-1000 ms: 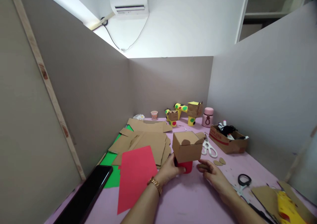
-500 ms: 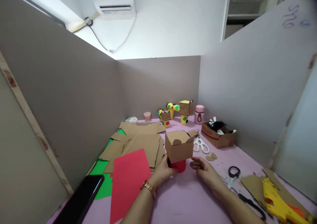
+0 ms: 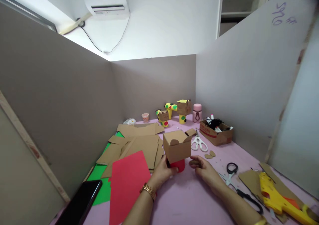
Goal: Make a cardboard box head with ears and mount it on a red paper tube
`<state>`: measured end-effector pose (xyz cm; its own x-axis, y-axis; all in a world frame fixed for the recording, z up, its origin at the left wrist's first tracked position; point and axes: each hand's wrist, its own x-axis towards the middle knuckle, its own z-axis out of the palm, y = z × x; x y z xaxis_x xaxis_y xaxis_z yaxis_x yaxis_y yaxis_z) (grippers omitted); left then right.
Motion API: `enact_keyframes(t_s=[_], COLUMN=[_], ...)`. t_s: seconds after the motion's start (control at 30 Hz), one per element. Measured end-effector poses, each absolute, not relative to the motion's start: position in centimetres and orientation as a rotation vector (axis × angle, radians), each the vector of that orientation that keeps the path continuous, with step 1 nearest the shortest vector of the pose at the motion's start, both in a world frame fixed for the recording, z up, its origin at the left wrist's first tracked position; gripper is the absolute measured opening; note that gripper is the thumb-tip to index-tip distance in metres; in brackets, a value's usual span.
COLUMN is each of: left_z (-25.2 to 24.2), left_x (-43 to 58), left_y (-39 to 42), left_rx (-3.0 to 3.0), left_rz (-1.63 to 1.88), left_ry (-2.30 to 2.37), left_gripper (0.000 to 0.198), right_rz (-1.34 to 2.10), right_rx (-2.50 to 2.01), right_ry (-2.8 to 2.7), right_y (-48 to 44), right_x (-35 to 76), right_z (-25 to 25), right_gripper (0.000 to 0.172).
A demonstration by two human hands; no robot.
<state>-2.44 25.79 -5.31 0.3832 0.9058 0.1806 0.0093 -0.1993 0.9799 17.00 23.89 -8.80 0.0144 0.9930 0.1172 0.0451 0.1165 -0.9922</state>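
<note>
A small cardboard box with rounded ear-like flaps [image 3: 177, 148] stands in front of me on top of a red rounded piece [image 3: 179, 165]. My left hand [image 3: 163, 170], a gold watch at its wrist, grips the red piece below the box, thumb in front. Its other fingers are partly hidden behind. My right hand [image 3: 200, 168] is just right of the box's lower corner, fingers loosely stretched and nothing seen in them. Behind the box lie white-handled scissors [image 3: 199, 143]. Small rounded cardboard cutouts [image 3: 209, 154] rest to the right.
Left are red paper [image 3: 129, 185], cardboard sheets [image 3: 143, 145] and a phone [image 3: 79, 203]. At right lie black-handled scissors [image 3: 230, 174] and a yellow glue gun [image 3: 272, 193]. Farther back stand a box of markers [image 3: 215, 135], a pink bottle [image 3: 197, 113] and yellow spotted animal figures [image 3: 182, 113].
The view has turned slightly, so most things sit a little further left. Both hands keep nearly the same place around the box, the left still holding the red piece.
</note>
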Motion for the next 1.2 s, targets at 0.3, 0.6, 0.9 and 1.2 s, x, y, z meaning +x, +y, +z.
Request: enact_keyframes(t_s=[0.3, 0.6, 0.9, 1.2], left_z=[-5.2, -5.9, -6.4, -6.4], left_x=[-2.3, -2.4, -2.6, -2.5], left_y=[25.8, 26.2, 26.2, 26.1], left_rx=[1.584, 1.604, 1.595, 1.595], left_rz=[1.036, 1.039, 1.052, 1.042], left_ry=[0.881, 0.884, 0.918, 0.935], left_gripper=[0.058, 0.059, 0.059, 0.059], right_rz=[1.082, 1.071, 1.068, 1.042], right_rx=[-1.155, -1.144, -1.118, -1.125], right_ry=[-1.271, -1.224, -1.185, -1.171], right_y=[23.8, 23.8, 23.8, 23.5], right_x=[17.0, 16.8, 16.9, 16.8], right_z=[-8.8, -8.7, -9.2, -8.7], right_gripper=[0.017, 0.016, 0.036, 0.050])
